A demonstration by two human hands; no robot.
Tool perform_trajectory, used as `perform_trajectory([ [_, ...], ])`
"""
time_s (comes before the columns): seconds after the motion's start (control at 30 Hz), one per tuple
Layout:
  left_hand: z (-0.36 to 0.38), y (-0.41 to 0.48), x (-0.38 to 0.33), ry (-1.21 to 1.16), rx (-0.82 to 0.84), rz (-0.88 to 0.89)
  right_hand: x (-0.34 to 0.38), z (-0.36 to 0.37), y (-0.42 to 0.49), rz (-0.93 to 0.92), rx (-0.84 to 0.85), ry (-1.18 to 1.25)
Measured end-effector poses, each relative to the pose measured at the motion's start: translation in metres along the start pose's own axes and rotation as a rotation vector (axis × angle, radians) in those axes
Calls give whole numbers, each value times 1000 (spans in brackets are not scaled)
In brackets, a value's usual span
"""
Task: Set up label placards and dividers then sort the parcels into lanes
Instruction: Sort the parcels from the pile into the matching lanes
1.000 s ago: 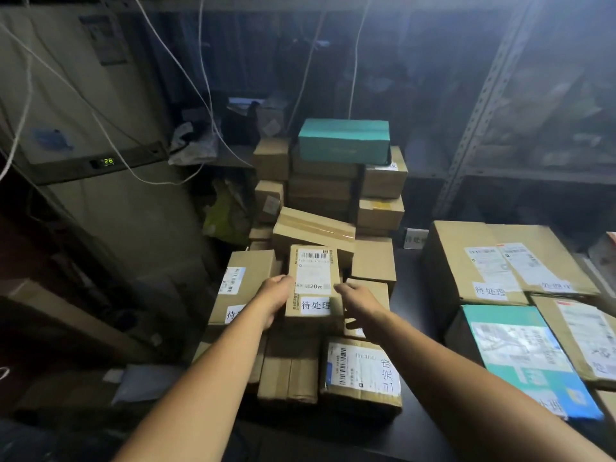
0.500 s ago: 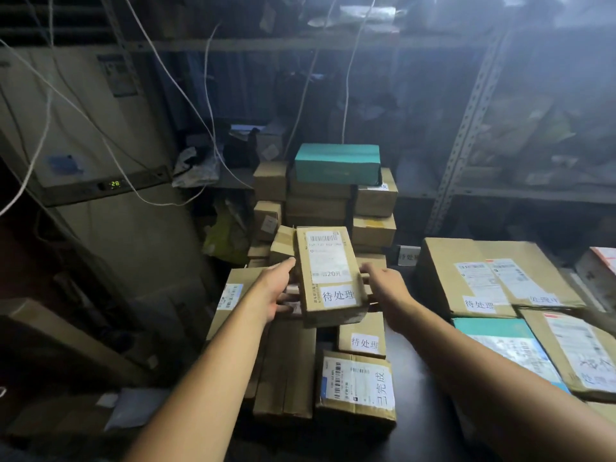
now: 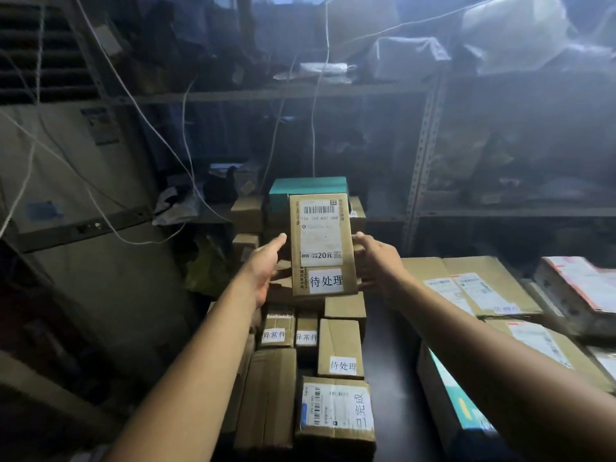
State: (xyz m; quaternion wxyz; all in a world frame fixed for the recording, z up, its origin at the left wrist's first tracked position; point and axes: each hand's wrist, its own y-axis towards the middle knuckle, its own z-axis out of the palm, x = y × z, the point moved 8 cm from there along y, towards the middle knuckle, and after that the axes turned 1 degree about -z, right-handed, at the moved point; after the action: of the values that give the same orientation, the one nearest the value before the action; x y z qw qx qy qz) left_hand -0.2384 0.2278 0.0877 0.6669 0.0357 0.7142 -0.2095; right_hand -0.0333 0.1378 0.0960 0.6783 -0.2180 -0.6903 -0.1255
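Note:
I hold a small brown parcel (image 3: pixel 321 245) up in front of me, its top face turned toward me with a barcode label and a white sticker with printed characters. My left hand (image 3: pixel 266 265) grips its left side and my right hand (image 3: pixel 376 261) grips its right side, fingers behind it. It hangs above a pile of small cardboard parcels (image 3: pixel 340 348) on the dark table (image 3: pixel 390 361). Some of those carry white stickers. A teal box (image 3: pixel 308 188) tops the stack behind the held parcel.
Large flat cartons (image 3: pixel 466 285) and a teal-and-white parcel (image 3: pixel 456 405) lie on the table's right side. A metal shelving rack (image 3: pixel 423 181) stands behind. A tall grey air conditioner (image 3: pixel 83 201) with hanging white cables fills the left.
Both hands have lifted the parcel off the pile and raised it higher, tilting its face toward me. The camera has tipped upward, showing more of the shelves.

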Motion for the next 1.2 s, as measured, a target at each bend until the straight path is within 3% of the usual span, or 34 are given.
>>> perform_trajectory([
  [0.4,59,12,7,9,129,0,-8,-54,-15,44,-103,8],
  [0.77,181,18,32,53,328,-70,-28,-162,-25,45,-191,-18],
  [1.2,290,72,53,16,168,-143,-61,-262,61,149,-85,-46],
])
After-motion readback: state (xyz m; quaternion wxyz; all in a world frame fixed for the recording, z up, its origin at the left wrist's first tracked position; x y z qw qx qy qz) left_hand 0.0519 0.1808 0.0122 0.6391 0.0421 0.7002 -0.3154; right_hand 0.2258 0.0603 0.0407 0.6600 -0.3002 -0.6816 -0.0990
